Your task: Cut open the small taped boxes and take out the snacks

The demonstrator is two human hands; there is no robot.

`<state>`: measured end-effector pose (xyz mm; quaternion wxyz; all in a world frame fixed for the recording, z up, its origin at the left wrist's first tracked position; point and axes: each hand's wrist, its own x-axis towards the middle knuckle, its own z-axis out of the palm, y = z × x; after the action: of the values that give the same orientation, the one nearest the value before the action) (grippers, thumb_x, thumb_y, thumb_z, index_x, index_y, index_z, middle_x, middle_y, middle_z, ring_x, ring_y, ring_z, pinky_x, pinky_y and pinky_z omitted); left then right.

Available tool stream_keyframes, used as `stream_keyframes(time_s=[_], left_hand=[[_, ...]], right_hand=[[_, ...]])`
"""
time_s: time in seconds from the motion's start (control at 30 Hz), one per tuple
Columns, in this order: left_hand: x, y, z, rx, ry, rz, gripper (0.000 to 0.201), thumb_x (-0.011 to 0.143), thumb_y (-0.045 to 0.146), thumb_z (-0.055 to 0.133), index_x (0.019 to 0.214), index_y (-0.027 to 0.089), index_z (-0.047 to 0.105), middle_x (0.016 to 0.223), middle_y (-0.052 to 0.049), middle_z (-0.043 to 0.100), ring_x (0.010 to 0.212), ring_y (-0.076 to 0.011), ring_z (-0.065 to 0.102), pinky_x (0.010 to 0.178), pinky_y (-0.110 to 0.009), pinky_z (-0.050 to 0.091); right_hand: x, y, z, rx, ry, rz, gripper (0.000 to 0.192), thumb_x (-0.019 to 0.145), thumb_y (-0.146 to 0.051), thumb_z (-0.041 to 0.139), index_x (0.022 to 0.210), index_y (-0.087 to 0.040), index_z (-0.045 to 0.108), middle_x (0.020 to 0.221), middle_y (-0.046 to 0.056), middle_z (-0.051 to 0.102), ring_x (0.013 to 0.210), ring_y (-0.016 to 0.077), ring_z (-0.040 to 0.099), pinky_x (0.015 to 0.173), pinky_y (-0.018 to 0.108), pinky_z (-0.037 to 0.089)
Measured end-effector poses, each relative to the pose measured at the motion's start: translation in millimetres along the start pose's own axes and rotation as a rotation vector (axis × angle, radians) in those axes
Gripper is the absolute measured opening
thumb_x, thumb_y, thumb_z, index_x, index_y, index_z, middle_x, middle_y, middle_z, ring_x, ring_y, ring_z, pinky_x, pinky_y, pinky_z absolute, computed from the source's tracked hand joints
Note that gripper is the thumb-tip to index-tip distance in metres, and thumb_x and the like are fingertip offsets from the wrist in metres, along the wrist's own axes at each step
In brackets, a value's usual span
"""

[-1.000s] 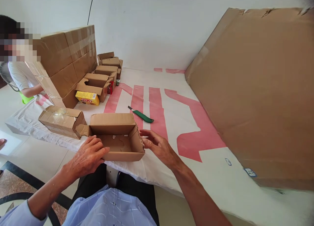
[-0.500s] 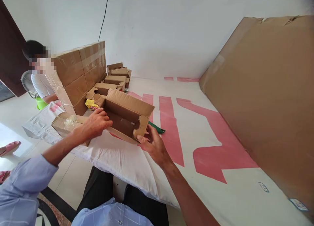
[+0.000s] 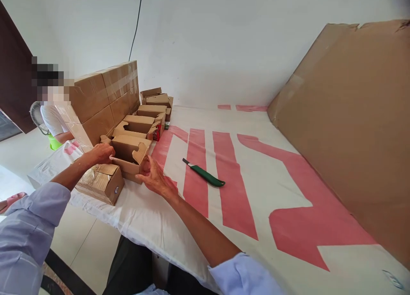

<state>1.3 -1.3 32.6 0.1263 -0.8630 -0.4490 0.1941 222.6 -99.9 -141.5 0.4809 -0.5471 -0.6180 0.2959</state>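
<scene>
An open cardboard box (image 3: 126, 165) with torn end flaps stands at the near end of a row of similar open boxes (image 3: 139, 125). My left hand (image 3: 103, 153) is closed on its left end, fingers at the rim. Round the right end of the same box, my right hand (image 3: 154, 175) has a grip with thumb and fingers. Close below my left hand lies a taped, shut cardboard box (image 3: 103, 183). To the right of my right hand, a green-handled knife (image 3: 206, 174) rests on the cloth; I cannot tell whether its dark tip is a bare blade.
Stacked taped cartons (image 3: 105, 100) rise behind the row on the left, and a person (image 3: 53, 120) is beyond them. A large cardboard sheet (image 3: 346, 128) leans along the right side. White cloth with red patches (image 3: 233, 188) covers the table. Behind is a white wall.
Both hands have carried the open box left and lowered it against the row. The green-handled knife, mostly hidden behind the box before, now shows fully. The view has shifted slightly.
</scene>
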Motion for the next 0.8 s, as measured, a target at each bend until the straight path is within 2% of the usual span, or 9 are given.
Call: stream_keyframes(time_s=[0.1,0.27,0.5,0.8], left_hand=[[10,-1,3.3,0.020,-0.028,-0.013,0.019,0.084,0.031,0.079,0.100,0.021,0.084,0.103,-0.016,0.080,0.106,-0.0354,0.074,0.087,-0.038,0.056],[32,-6,5.7,0.049,-0.024,-0.051,0.023,0.089,0.034,0.075,0.107,0.021,0.083,0.112,-0.018,0.079,0.112,-0.0382,0.074,0.088,-0.040,0.056],[51,-17,9.4,0.039,0.020,-0.068,0.023,0.088,0.033,0.073,0.105,0.020,0.083,0.111,-0.019,0.080,0.110,-0.0387,0.074,0.087,-0.039,0.056],[71,-30,24.9,-0.015,0.111,-0.066,0.021,0.086,0.030,0.072,0.101,0.020,0.082,0.110,-0.018,0.079,0.108,-0.0366,0.074,0.089,-0.038,0.054]], right_hand=[[9,2,13,-0.046,0.025,0.011,0.099,0.086,-0.040,0.074,0.168,-0.027,0.021,0.166,0.018,0.041,0.153,0.0363,0.040,0.119,0.058,0.040],[31,9,22,-0.052,0.068,-0.030,0.098,0.087,-0.032,0.067,0.169,-0.023,0.014,0.166,0.020,0.037,0.154,0.0353,0.037,0.120,0.057,0.039],[56,20,28,-0.051,0.102,-0.025,0.100,0.084,-0.034,0.069,0.168,-0.022,0.017,0.165,0.019,0.038,0.154,0.0348,0.038,0.121,0.056,0.038],[75,22,24,-0.057,0.078,-0.032,0.100,0.087,-0.038,0.070,0.168,-0.019,0.014,0.165,0.021,0.037,0.155,0.0344,0.035,0.123,0.054,0.035]])
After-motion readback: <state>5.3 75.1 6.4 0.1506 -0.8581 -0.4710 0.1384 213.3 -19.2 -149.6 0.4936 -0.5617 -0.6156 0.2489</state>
